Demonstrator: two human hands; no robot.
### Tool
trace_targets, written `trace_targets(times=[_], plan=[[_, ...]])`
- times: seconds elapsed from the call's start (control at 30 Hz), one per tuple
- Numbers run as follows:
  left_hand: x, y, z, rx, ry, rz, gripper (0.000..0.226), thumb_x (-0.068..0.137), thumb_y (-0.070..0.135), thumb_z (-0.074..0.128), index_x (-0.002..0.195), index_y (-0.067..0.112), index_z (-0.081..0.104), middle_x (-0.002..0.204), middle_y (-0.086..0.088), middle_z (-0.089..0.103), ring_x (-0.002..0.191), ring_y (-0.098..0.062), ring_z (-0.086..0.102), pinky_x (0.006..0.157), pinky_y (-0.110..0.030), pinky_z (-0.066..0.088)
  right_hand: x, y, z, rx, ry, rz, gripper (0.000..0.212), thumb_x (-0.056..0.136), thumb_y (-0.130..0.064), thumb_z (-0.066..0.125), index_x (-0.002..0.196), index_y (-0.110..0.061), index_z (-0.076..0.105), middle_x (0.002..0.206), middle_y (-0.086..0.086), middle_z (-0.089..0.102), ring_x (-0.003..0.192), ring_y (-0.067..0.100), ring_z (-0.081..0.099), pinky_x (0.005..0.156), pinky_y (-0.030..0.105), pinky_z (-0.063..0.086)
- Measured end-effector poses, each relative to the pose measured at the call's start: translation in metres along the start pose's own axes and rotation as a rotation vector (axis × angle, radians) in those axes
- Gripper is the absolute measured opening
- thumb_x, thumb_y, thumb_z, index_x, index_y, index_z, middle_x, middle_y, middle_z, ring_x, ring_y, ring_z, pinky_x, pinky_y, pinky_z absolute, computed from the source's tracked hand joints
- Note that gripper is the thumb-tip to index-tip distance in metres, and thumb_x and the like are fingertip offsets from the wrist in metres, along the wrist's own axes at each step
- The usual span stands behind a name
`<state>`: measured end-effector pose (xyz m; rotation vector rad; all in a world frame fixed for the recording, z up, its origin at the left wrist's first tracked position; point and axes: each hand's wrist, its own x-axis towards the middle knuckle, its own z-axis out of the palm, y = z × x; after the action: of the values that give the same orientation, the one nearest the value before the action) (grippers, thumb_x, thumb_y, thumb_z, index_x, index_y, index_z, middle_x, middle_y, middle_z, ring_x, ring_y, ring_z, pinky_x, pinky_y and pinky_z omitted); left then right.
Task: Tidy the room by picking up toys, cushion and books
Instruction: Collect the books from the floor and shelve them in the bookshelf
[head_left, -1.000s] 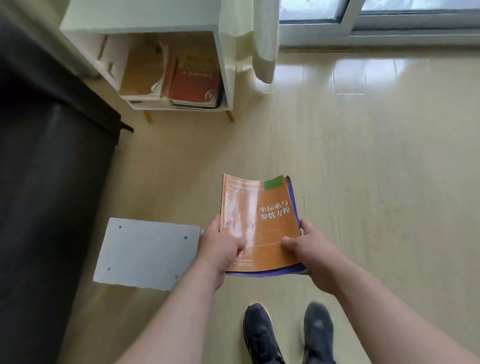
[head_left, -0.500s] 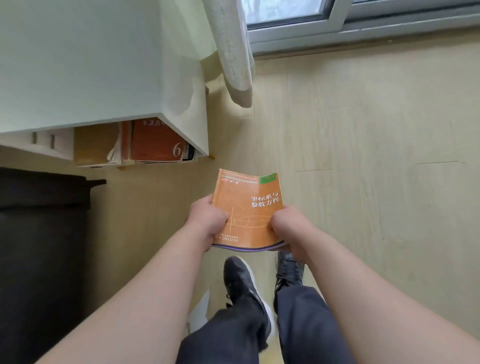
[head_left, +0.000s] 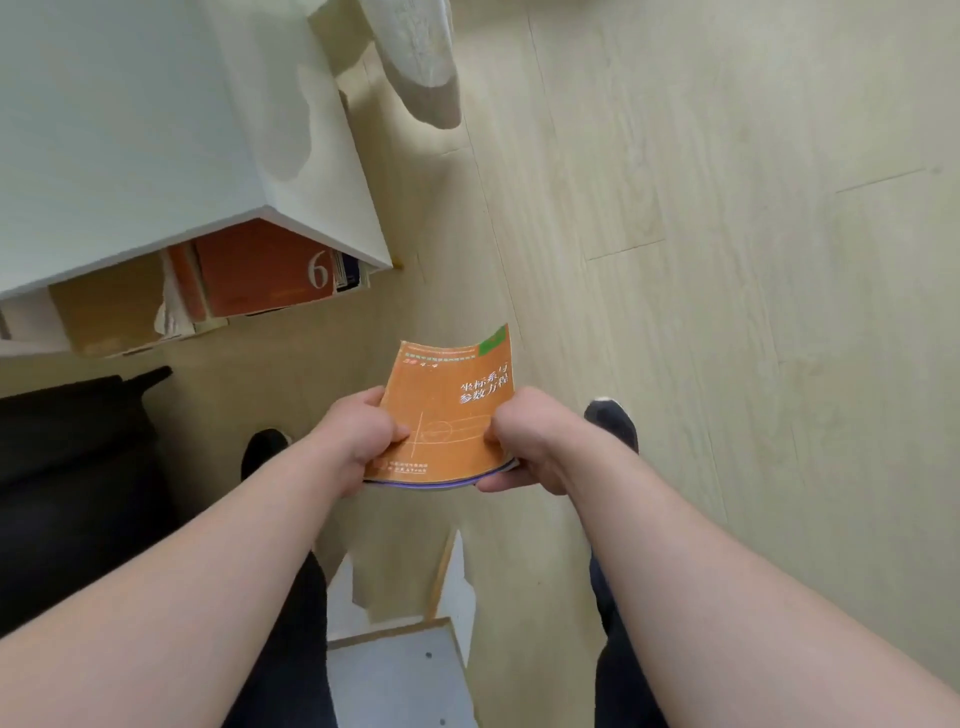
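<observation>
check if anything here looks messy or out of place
Two things. The books in the white cabinet's open shelf sit in an uneven pile, with ragged pale pages sticking out beside them. A grey board lies loose on the floor, between the person's legs in this view.

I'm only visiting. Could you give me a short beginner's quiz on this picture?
1. True or false: only one hand holds the orange book.
2. Which digit shows on the red book in the shelf?
3. The orange book is: A) on the floor, B) in the shelf, C) held in the air.
Key: 1 false, the left hand and right hand both hold it; 2 six; 3 C.
</observation>
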<state>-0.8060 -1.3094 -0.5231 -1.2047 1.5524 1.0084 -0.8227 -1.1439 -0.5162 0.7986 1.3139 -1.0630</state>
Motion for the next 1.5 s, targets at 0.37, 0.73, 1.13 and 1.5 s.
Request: trace_targets(times=[0.37,0.73,1.13,1.5], plan=[[0.041,-0.064,-0.153,0.130,-0.065,0.163,0.066,0.094,-0.007,0.055,0.144,0.035,0.047,0.104,0.003,0.068,0.088,-0.020,0.068,0.070,-0.034,0.059,0.040,0.007,0.169,0.268,0.013,0.128,0.011,0.099,0.004,0.053,0.105,-0.005,0.056,0.112,0.018,0.063,0.083,0.036,0.074,0.069,0.042,0.064],[0.089,-0.061,-0.232,0.547,0.133,0.437,0.071,0.094,0.000,0.054,0.147,0.046,0.040,0.110,0.017,0.058,0.086,-0.007,0.058,0.055,-0.015,0.040,0.074,-0.026,0.253,-0.010,-0.267,-0.057,0.024,0.103,-0.002,0.040,0.123,-0.011,0.050,0.112,0.012,0.068,0.066,0.026,0.074,0.047,0.024,0.051],[0.104,-0.063,-0.210,0.848,0.443,0.834,0.075,0.092,0.005,0.051,0.157,0.026,0.021,0.147,-0.003,0.048,0.126,-0.026,0.052,0.090,-0.032,0.051,0.142,0.025,0.299,0.147,0.154,-0.511,0.032,0.101,-0.013,0.046,0.128,-0.028,0.038,0.119,-0.005,0.061,0.070,0.021,0.071,0.051,0.024,0.049],[0.101,-0.098,-0.229,0.475,0.579,0.710,0.038,0.095,0.011,0.053,0.131,0.008,0.043,0.106,-0.007,0.054,0.083,-0.022,0.055,0.059,-0.028,0.045,0.135,0.011,0.294,-0.061,0.299,-0.666,0.031,0.095,-0.013,0.041,0.123,-0.022,0.051,0.104,0.009,0.068,0.058,0.022,0.063,0.049,0.028,0.043]])
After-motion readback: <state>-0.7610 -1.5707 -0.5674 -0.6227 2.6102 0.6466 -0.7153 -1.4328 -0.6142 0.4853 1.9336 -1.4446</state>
